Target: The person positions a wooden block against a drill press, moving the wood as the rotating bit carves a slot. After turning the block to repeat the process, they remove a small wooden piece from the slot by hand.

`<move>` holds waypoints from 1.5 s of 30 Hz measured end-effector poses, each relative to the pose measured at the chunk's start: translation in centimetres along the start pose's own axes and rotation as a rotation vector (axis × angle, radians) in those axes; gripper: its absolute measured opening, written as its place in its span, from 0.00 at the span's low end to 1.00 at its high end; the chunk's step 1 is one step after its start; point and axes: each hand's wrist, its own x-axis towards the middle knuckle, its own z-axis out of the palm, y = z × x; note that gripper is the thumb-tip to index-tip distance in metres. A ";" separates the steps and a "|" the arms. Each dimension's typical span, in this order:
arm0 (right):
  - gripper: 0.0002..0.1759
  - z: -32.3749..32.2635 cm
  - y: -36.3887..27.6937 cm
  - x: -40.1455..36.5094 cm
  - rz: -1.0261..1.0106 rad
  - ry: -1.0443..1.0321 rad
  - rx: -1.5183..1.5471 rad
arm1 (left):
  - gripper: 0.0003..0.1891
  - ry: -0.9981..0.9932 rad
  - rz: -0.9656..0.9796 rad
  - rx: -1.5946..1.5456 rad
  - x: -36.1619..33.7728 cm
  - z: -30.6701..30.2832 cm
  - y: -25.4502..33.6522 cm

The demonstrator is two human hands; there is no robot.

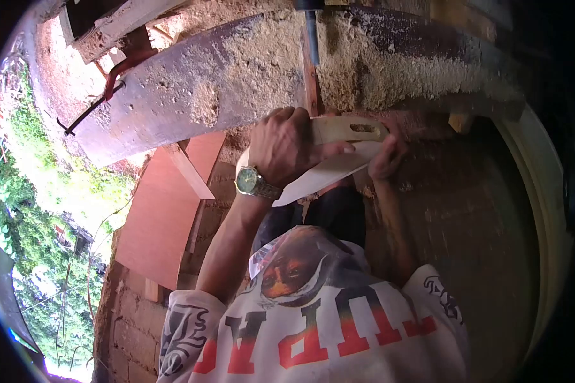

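Head view: a pale slotted wooden piece [332,130] is grasped by the left hand [280,145] and right hand [388,157] above the lap [340,214], near the sawdust-strewn bench [140,112]. Its long axis is held roughly crosswise, slotted end pointed rightward.

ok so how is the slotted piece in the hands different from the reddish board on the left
The slotted piece is pale; the reddish board is pinkish-brown. The slotted piece has a rounded, pierced end; the reddish board shows straight edges and no visible hole. The left hand and right hand hold the slotted piece; neither touches the reddish board.
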 end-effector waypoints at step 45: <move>0.46 3.2 -0.2 2.3 0.695 0.301 -0.250 | 0.32 0.471 -0.036 0.128 6.7 -0.2 -8.4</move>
